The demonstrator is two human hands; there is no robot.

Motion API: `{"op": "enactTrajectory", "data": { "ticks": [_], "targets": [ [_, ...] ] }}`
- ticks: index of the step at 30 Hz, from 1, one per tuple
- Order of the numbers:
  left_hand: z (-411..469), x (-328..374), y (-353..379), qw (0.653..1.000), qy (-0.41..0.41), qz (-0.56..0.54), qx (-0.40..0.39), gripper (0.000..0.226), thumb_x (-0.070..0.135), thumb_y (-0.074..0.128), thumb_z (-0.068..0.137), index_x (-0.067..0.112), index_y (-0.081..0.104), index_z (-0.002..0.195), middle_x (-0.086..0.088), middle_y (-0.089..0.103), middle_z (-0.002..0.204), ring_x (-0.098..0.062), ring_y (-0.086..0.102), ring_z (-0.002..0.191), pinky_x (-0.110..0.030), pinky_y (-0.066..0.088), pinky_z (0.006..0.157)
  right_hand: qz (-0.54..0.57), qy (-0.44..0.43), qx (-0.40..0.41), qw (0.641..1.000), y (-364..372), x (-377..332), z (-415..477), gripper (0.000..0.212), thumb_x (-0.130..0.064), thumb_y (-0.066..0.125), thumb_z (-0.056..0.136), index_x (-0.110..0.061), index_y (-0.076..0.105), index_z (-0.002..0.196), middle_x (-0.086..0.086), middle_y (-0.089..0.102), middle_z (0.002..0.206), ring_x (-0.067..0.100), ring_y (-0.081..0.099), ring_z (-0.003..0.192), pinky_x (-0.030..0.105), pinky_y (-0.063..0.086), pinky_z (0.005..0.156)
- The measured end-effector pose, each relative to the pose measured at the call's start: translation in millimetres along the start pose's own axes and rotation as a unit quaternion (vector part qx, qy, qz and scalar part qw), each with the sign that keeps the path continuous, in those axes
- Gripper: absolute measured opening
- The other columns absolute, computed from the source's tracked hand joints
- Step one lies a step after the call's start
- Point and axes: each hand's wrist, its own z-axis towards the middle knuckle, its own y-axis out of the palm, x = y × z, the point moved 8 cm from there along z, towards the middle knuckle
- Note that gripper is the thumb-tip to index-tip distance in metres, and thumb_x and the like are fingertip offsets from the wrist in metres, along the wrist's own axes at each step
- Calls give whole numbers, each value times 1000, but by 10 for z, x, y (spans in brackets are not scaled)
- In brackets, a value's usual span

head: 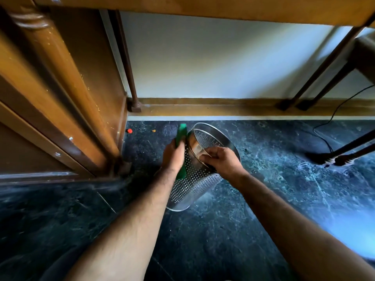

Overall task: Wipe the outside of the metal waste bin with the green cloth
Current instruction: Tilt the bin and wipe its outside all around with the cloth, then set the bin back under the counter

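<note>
The metal waste bin [194, 179], perforated and shiny, is tilted with its open mouth turned away from me, its base toward me near the dark floor. My right hand [221, 161] grips the bin's near rim. My left hand [174, 157] presses the green cloth [181, 131] flat against the bin's left outer wall; the cloth sticks out above the fingers and below the palm. Part of the bin's wall is hidden behind both hands.
A wooden cabinet [60, 98] stands close on the left. Behind the bin runs a wall with a brown skirting board [213, 107]. Dark table legs [316, 78] and a black cable [324, 136] lie to the right. A small red cap [129, 130] sits on the marble floor [263, 199].
</note>
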Motion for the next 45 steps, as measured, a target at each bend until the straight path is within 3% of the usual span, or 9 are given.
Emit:
{"op": "enactTrajectory", "data": {
  "ticks": [6, 13, 20, 27, 33, 36, 38, 40, 45],
  "targets": [
    [-224, 487, -85, 988, 136, -29, 68, 32, 35, 57, 96, 7, 68, 108, -21, 69, 106, -34, 64, 99, -27, 38, 75, -143, -58, 32, 987, -56, -59, 48, 11, -28, 74, 84, -18, 74, 88, 1, 72, 69, 6, 57, 60, 30, 47, 59],
    [-256, -116, -311, 948, -82, -285, 117, 38, 43, 53, 95, 17, 66, 120, -4, 62, 106, -23, 61, 95, -30, 47, 82, -281, -100, -6, 955, 163, -120, 102, 17, -38, 68, 88, -26, 72, 100, 0, 76, 84, 23, 68, 79, 29, 47, 63],
    [-254, -257, -467, 905, -90, -389, 146, 39, 40, 54, 95, 21, 64, 128, 14, 62, 100, 12, 54, 77, -10, 42, 58, -327, -124, -25, 936, 360, -55, 65, 25, -43, 65, 88, -35, 70, 111, -5, 77, 107, 25, 70, 95, 33, 55, 73],
    [-307, -171, -469, 885, -124, -431, 123, 57, 59, 58, 80, 28, 65, 127, -5, 69, 122, -23, 67, 106, -41, 53, 95, -335, -118, -37, 934, 426, 2, 19, 28, -42, 65, 87, -36, 70, 114, 0, 77, 104, 26, 71, 93, 31, 54, 74],
    [-554, 105, -616, 861, -148, -468, 132, 55, 55, 59, 87, 23, 62, 132, -6, 65, 133, -25, 62, 119, -48, 45, 109, -49, -166, -37, 984, 77, -844, -318, 39, -52, 55, 91, -26, 64, 120, -3, 71, 114, 4, 67, 102, 21, 55, 89],
    [-868, 489, -704, 835, -188, -504, 116, 45, 45, 55, 95, 13, 65, 124, -11, 66, 127, -29, 63, 115, -49, 48, 106, -98, -171, -122, 973, 45, -1402, -605, 56, -46, 69, 84, -18, 61, 132, 4, 67, 129, 11, 65, 114, 22, 49, 102],
    [-1095, 764, -821, 836, -199, -491, 141, 44, 42, 56, 95, 7, 66, 121, -9, 69, 112, -27, 66, 102, -37, 56, 84, -185, -187, -144, 954, 39, -1679, -761, 62, -32, 72, 80, -7, 58, 135, 14, 65, 133, 25, 62, 121, 30, 45, 108],
    [-1293, 1072, -926, 825, -231, -499, 132, 38, 43, 58, 94, 10, 68, 108, -10, 69, 105, -25, 65, 92, -32, 54, 71, -186, -161, -128, 961, -127, -1961, -840, 58, -22, 71, 79, -3, 60, 133, 18, 69, 127, 30, 65, 115, 31, 47, 101],
    [-1698, 1770, -1216, 851, -249, -462, 29, 70, 57, 62, 87, 18, 50, 144, -18, 56, 142, -35, 57, 127, -52, 46, 109, -89, -45, -66, 993, -727, -2564, -1039, 45, -6, 61, 80, -15, 69, 123, 6, 76, 96, 0, 66, 67, 3, 42, 62]
  ]
}}
